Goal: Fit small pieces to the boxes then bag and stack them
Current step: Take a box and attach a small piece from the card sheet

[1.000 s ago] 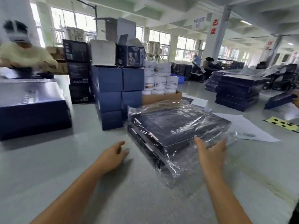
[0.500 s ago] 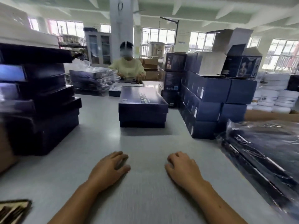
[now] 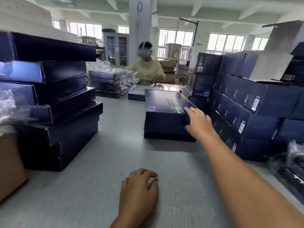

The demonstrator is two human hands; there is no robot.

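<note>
Head view: reaching for dark blue flat cardboard box (image 3: pixel 166 102) with spread right hand (image 3: pixel 198 122); left hand (image 3: pixel 139 191) loose, empty. Next: grab, pull close.

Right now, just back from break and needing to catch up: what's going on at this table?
The person's right hand reaches the near right corner of a flat dark blue cardboard box on the grey table, fingers touching its top edge. The left hand rests loosely curled on the table, holding nothing. More dark blue boxes are stacked at left; clear-plastic-bagged ones lie at far right. Opposite, another person in a pale yellow top works beside bagged boxes.
</note>
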